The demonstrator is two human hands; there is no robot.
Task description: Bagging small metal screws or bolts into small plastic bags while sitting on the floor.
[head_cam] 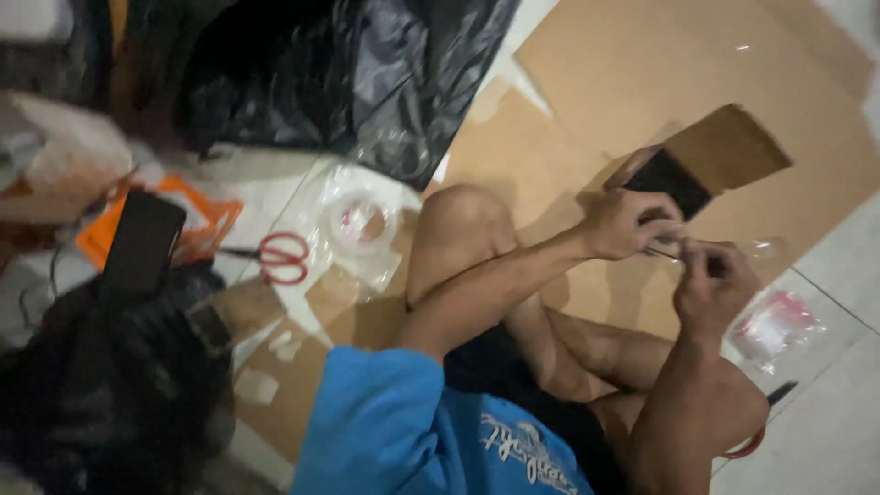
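**Hands work a thin strip by the cardboard flap**

Left hand [628,223] grips a flat black rectangular piece [674,181] against the brown cardboard flap [729,147]; right hand [713,286], at its 5 o'clock, pinches a thin clear strip [662,249]. Red-handled scissors [280,258] lie on the floor at 9 o'clock. Next calls for steady tension.

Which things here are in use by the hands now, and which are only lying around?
In use:
- left hand on the black flat item
- right hand pinching a thin strip
- cardboard flap

Lying about:
- red scissors
- tape roll
- black plastic bag
- small clear packet
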